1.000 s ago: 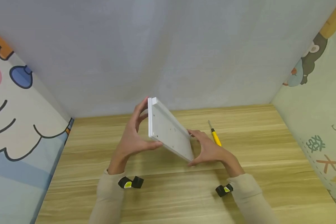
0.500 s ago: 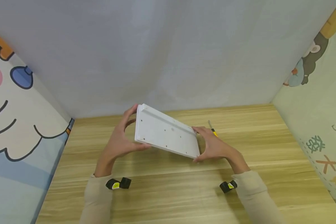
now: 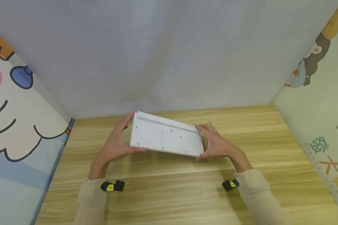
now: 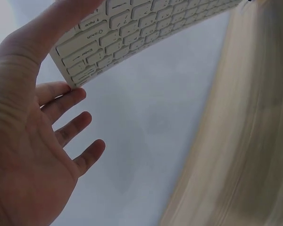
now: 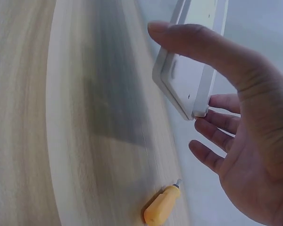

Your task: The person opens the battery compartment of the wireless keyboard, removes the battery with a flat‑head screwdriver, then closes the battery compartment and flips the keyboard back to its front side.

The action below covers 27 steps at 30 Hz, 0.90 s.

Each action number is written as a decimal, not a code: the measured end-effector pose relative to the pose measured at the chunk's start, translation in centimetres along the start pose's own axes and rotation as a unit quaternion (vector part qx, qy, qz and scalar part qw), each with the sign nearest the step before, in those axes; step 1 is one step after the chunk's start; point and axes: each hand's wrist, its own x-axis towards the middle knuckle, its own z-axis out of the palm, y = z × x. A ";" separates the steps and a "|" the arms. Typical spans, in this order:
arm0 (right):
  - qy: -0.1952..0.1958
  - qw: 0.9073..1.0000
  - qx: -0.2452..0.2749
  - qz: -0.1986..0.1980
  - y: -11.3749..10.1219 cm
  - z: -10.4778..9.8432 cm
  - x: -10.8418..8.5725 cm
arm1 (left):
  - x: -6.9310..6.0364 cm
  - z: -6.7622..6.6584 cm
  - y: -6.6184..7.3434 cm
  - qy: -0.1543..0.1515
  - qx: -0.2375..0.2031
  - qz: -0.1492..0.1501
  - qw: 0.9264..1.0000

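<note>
A white keyboard (image 3: 169, 136) is held in the air, its underside with small screws facing the head camera. The left hand (image 3: 112, 143) grips its left end, thumb on the lower edge and fingers at the top corner. At the right end, the right hand (image 3: 218, 145) pinches it between thumb and fingers. In the left wrist view, keys show on the keyboard (image 4: 127, 33) beside the left hand (image 4: 33, 136). The right wrist view has the right hand (image 5: 254, 113) around the corner of the keyboard (image 5: 188, 70).
A screwdriver with a yellow handle (image 5: 161, 207) lies on the wooden table (image 3: 169, 193), mostly hidden behind the right hand in the head view. A grey wall (image 3: 169, 56) stands behind the table, with printed walls at both sides.
The keyboard has turned so its underside faces the head camera more fully, and its left end has come lower and left. The left hand moved left with it; the right hand shifted slightly right.
</note>
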 end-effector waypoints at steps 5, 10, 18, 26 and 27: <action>-0.001 1.000 -0.013 -0.002 -0.1 0.1 0.3 | -0.7 0.0 -1.3 -0.011 0.011 -0.027 1.000; -0.005 0.999 -0.033 0.003 -0.2 0.3 0.9 | -1.3 0.2 -2.8 -0.025 0.025 -0.063 0.997; -0.009 0.998 -0.067 0.002 -0.6 0.6 1.7 | -2.1 0.9 -5.5 -0.041 0.041 -0.103 0.993; -0.012 0.996 -0.092 -0.004 -0.8 1.0 2.1 | -2.5 1.8 -7.5 -0.047 0.041 -0.128 0.990; -0.013 0.995 -0.094 -0.005 -0.7 1.1 2.2 | -2.5 1.9 -7.6 -0.048 0.044 -0.130 0.989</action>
